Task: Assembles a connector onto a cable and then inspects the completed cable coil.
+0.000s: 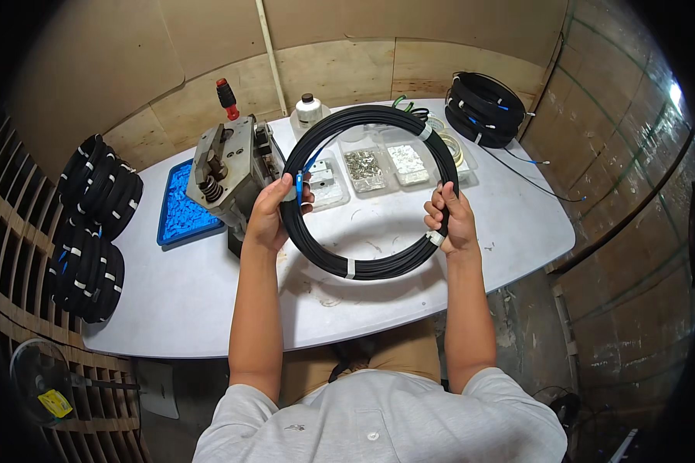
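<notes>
A large coil of black cable [394, 268], bound with several white tape bands, is held up over the white table. My left hand [269, 210] grips its left side, with the thumb by a blue connector [300, 185] on the cable's end. On the right side of the ring, my right hand [453, 218] has its fingers wrapped round the cable, just above a white band. Through the ring's middle the tabletop and parts of some clear boxes show.
Left of the coil stands a metal press [228, 166] beside a blue tray [179, 208] of small blue parts. Behind are a white bottle [309, 112], a box of metal pieces [364, 166] and a box of white pieces [407, 163]. Black coils [93, 270] pile up left; more coils [483, 108] sit back right.
</notes>
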The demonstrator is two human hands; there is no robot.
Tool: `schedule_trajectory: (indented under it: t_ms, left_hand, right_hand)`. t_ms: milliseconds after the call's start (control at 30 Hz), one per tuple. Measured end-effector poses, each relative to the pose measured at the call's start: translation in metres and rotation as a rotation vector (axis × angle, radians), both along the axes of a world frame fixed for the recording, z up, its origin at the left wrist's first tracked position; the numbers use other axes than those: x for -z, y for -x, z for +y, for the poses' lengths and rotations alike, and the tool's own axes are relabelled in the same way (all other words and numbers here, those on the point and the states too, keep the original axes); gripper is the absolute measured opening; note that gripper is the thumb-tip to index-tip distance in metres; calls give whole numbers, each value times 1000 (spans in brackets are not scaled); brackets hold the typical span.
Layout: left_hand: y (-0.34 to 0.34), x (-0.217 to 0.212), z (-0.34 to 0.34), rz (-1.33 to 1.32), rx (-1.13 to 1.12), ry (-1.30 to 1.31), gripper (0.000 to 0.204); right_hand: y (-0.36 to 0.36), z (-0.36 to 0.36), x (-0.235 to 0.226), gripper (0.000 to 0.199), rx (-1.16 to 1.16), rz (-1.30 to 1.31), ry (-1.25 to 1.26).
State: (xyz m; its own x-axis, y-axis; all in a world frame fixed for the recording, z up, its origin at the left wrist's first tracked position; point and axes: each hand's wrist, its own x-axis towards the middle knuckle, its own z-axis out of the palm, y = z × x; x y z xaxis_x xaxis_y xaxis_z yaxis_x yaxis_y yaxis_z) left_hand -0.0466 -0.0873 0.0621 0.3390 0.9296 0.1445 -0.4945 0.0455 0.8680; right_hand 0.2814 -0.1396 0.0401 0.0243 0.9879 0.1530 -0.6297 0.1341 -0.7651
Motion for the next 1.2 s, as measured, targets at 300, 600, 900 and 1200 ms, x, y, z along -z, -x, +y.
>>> schedule_trajectory:
  t_ms: [300, 600, 900, 1200]
  left_hand:
    - [-42, 22, -34, -106, -277, -283, 59]
    - [-1, -5, -16, -78, -58, -468, 100]
    - [34, -40, -5, 866, -169, -299, 22]
    - [-38, 2, -20, -68, -324, 13, 28]
  right_hand:
    - [8, 1, -21, 40, 85, 145, 52]
    - [-26, -2, -39, 77, -102, -211, -309]
    - [-35, 28, -34, 39, 297, -951, -204]
    - [3, 15, -52, 48, 130, -153, 79]
